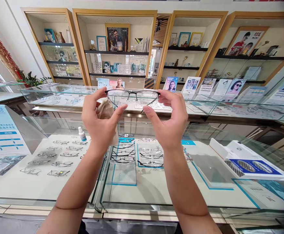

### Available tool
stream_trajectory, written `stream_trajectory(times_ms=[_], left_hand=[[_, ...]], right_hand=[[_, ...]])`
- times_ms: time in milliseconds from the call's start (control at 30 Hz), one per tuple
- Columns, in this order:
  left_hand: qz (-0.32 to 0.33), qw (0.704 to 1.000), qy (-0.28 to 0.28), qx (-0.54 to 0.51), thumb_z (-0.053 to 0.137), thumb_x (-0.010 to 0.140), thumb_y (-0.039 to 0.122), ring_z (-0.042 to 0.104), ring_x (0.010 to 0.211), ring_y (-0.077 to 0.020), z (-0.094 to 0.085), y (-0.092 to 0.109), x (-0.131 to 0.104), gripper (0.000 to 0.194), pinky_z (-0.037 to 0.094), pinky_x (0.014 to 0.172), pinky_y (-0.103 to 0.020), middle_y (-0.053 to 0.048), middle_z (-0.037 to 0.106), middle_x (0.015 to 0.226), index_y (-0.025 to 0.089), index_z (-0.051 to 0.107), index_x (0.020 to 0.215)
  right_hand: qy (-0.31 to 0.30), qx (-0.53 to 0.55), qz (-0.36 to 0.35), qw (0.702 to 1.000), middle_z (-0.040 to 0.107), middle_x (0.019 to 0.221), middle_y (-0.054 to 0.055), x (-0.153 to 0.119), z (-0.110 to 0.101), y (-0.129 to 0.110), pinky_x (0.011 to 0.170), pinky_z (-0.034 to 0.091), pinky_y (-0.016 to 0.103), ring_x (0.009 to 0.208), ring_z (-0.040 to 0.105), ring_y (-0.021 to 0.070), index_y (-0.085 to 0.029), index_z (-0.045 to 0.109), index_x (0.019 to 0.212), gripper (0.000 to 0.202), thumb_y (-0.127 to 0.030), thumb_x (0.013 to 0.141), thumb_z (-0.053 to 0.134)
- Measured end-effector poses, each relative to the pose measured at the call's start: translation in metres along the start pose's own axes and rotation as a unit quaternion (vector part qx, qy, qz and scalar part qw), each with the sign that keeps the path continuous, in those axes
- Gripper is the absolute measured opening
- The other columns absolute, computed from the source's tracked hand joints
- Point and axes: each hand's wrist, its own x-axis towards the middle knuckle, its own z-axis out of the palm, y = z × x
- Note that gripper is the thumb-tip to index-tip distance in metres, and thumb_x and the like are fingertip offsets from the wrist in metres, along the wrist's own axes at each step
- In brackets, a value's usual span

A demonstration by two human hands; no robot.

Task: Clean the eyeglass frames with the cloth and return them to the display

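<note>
A pair of eyeglasses [132, 94] with a dark upper rim is held up level in front of me, above the glass display case. My left hand [100, 118] grips its left end between thumb and fingers, and a pale cleaning cloth [105, 109] is bunched in the same hand, hanging down below it. My right hand [169, 117] is closed on the right end of the eyeglasses, thumb below and fingers at the corner of the frame. Both lenses look clear, with the far counter showing through them.
Under my arms, the glass display case [122, 206] holds rows of eyeglasses. A small white spray bottle [82, 134] stands on its left part. To the right lies a white box [249, 159], to the left a printed sign [4, 130]. Another glass counter [71, 99] runs behind, before wooden shelves [116, 14].
</note>
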Motion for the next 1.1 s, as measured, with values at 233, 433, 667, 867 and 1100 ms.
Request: stream_trajectory(times_ms=[233,433,667,867,1100], left_hand=[[-0.02,0.999,-0.029,-0.012,0.081,0.094,0.053,0.066,0.127,-0.0311,0.0008,-0.0049,-0.0036,0.053,0.06,0.094,-0.049,-0.009,0.07,0.14,0.034,0.066,0.142],[0.005,0.999,0.0,0.032,0.084,0.094,0.049,0.069,0.115,-0.0279,0.0014,0.0017,-0.0006,0.046,0.059,0.092,-0.049,-0.007,0.074,0.123,0.036,0.07,0.136],[-0.025,1.0,-0.015,-0.004,0.083,0.094,0.053,0.067,0.12,-0.0293,0.002,-0.0002,-0.0022,0.048,0.058,0.095,-0.048,-0.008,0.071,0.126,0.035,0.07,0.136],[-0.003,1.0,-0.011,0.018,0.084,0.094,0.048,0.069,0.117,-0.028,0.0024,-0.0018,-0.0018,0.048,0.058,0.093,-0.046,-0.007,0.072,0.124,0.033,0.07,0.137],[0.009,0.999,-0.008,0.041,0.083,0.095,0.048,0.071,0.113,-0.0267,0.0016,-0.0001,-0.0005,0.046,0.061,0.091,-0.046,-0.006,0.074,0.121,0.035,0.07,0.137]], right_hand=[[-0.005,0.021,0.023,0.999,0.07,0.127,0.01,0.0002,0.0011,0.0026,0.107,0.059,0.054,0.116,0.069,0.0293,-0.031,0.067,0.137,0.042,-0.05,0.1,0.075],[-0.016,0.025,0.028,0.999,0.072,0.126,0.01,-0.0006,0.0011,0.0065,0.106,0.061,0.055,0.115,0.07,0.029,-0.032,0.069,0.139,0.042,-0.051,0.102,0.072],[-0.013,0.023,0.036,0.999,0.073,0.124,0.009,0.0,0.0009,0.0052,0.104,0.062,0.053,0.11,0.071,0.0273,-0.031,0.072,0.138,0.04,-0.048,0.101,0.075],[-0.017,0.032,0.04,0.999,0.072,0.125,0.009,0.0002,0.0012,0.0055,0.105,0.062,0.054,0.11,0.07,0.0273,-0.032,0.071,0.139,0.042,-0.049,0.101,0.074],[-0.012,0.0,0.008,1.0,0.073,0.123,0.009,-0.0008,0.0005,0.0045,0.098,0.065,0.051,0.106,0.072,0.026,-0.031,0.07,0.14,0.04,-0.046,0.103,0.072]])
